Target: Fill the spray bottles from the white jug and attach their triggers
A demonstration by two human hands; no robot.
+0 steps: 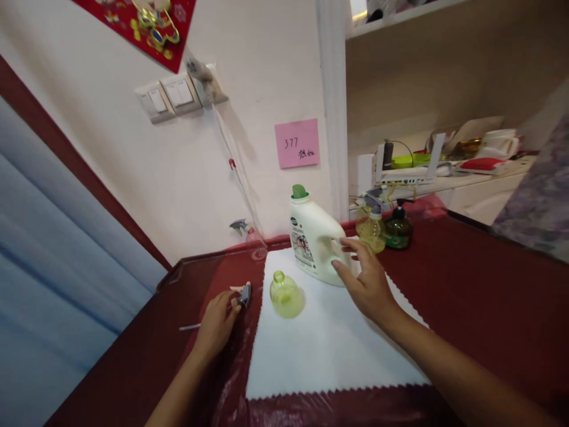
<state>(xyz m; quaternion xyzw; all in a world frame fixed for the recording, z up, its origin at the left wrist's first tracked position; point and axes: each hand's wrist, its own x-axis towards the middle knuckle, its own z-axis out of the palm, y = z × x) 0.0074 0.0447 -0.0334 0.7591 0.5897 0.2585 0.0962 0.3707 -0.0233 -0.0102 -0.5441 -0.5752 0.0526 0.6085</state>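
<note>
My left hand (pixel 219 320) has its fingers closed on a grey trigger spray head (pixel 243 295) low over the red tabletop; a thin dip tube (pixel 190 327) sticks out to the left beneath the hand. My right hand (pixel 362 279), fingers apart, is beside the handle of a pale green detergent jug (pixel 319 246); whether a fingertip touches it I cannot tell. The jug stands upright with a green spout (pixel 299 191) in its neck. Between the hands, a small yellow-green clear bottle (pixel 285 296) with an uncovered neck is on the white cloth (pixel 329 350).
A clear pinkish spray bottle (pixel 254 240) stands by the wall at left. Behind my right hand are a yellowish bottle (pixel 374 231) and a dark green pump bottle (pixel 399 228). A white router (pixel 402 172) sits on the shelf. A cable (pixel 235 163) hangs down the wall.
</note>
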